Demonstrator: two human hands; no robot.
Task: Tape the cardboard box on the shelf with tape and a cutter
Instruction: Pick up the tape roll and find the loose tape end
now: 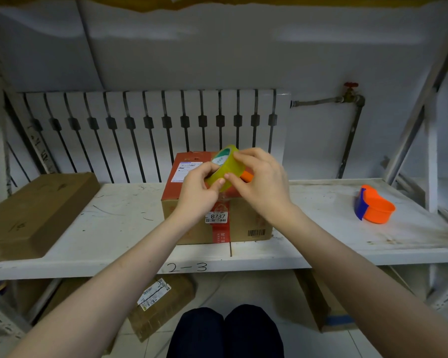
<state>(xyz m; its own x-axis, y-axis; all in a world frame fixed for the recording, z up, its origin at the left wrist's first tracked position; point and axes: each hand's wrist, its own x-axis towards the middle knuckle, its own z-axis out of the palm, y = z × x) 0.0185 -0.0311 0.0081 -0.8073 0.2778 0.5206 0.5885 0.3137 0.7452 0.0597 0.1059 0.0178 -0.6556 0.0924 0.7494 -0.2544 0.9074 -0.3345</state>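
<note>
Both hands pinch the yellowish tape roll above the cardboard box: left hand steadies (thumb on rim), right hand should peel the end slowly.

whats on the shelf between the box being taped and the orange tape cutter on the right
Nothing: in the head view, only bare scuffed white shelf lies between the cardboard box and the orange cutter.
</note>
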